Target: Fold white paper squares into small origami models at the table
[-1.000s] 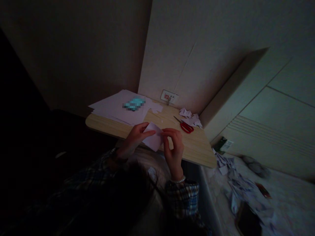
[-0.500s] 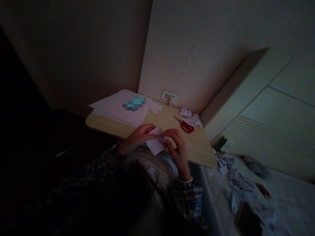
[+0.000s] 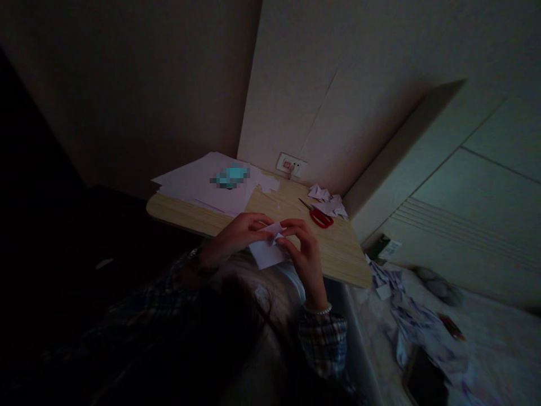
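Note:
A small white sheet of paper [image 3: 267,255] is held between my two hands, just over the near edge of the wooden table [image 3: 344,254]. My left hand [image 3: 247,230] pinches its upper left side, thumb on top. On the right, my right hand [image 3: 303,242] grips the upper right part with thumb and fingertips. A small raised fold shows between the thumbs. Scissors [image 3: 322,219] with red handles lie on the table beyond my right hand, close to several folded paper pieces [image 3: 320,193].
Large white sheets [image 3: 190,183] cover the table's left end, with a blurred-out turquoise item [image 3: 231,176] on top. A wall socket [image 3: 291,165] is behind. At right, a bed [image 3: 499,338] carries many folded papers [image 3: 416,316] and a dark flat device [image 3: 426,378].
The paper has turned and tilted in my hands, and a small fold now stands up near its top. My right thumb has moved inward, toward the left thumb.

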Motion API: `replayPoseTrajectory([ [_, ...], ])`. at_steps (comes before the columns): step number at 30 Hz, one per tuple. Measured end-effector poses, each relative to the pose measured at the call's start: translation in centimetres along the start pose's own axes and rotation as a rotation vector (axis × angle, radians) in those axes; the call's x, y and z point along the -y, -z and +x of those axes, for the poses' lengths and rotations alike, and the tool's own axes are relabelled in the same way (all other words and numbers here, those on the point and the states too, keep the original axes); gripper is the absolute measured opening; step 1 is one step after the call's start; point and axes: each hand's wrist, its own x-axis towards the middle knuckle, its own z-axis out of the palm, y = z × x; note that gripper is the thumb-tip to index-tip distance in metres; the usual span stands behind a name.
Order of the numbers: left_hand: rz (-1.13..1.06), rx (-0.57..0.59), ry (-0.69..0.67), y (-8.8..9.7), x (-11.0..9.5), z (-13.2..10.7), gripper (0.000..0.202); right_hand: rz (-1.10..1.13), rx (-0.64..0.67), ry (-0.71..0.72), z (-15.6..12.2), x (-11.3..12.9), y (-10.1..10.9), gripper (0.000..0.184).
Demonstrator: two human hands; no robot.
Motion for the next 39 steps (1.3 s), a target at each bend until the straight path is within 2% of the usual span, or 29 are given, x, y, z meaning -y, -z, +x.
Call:
replayPoseTrajectory([
  [9, 0.014, 0.038, -0.073, -0.3, -0.3, -0.6, 0.025, 0.142, -0.116, -0.135, 0.0, -0.2, -0.8, 0.011],
  [19, 0.048, 0.004, -0.128, -0.8, -0.9, -0.9, 0.019, 0.298, -0.210, -0.207, 0.1, 0.3, -1.5, 0.014],
  [25, -0.009, -0.006, -0.121, -1.2, -0.8, -0.8, 0.021, 0.266, -0.201, -0.176, 0.1, 0.6, -1.7, 0.013],
  [30, 0.057, -0.051, -0.126, -1.2, -0.5, -0.8, 0.029, 0.240, -0.184, -0.160, -0.1, 1.0, -1.8, 0.012],
  [39, 0.106, -0.099, -0.241, -1.4, -0.3, -0.7, 0.024, 0.082, -0.260, -0.096, -0.1, 0.9, -1.7, 0.013],
])
